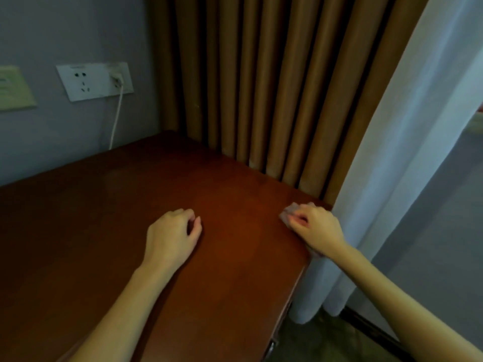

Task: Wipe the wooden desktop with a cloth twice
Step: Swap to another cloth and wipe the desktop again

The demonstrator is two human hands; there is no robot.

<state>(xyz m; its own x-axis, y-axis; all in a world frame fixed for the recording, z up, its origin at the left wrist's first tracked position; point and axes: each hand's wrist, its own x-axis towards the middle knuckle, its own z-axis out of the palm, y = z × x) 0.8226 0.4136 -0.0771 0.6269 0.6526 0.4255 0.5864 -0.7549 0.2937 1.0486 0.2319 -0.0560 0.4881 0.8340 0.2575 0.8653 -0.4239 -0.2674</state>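
Your right hand (315, 226) grips the pale pink cloth (287, 213), fingers curled round it, pressing it onto the wooden desktop (104, 231) at its right edge, close to the far right corner. Your left hand (171, 236) rests on the desktop nearer the middle, well apart from the cloth, with fingers loosely curled and nothing in them. Beyond the far edge hangs a brown curtain (261, 87), and a white curtain (405, 165) falls just beside your right hand. On the left wall, a white cable (116, 118) runs down from a socket panel (86, 82) behind the desk
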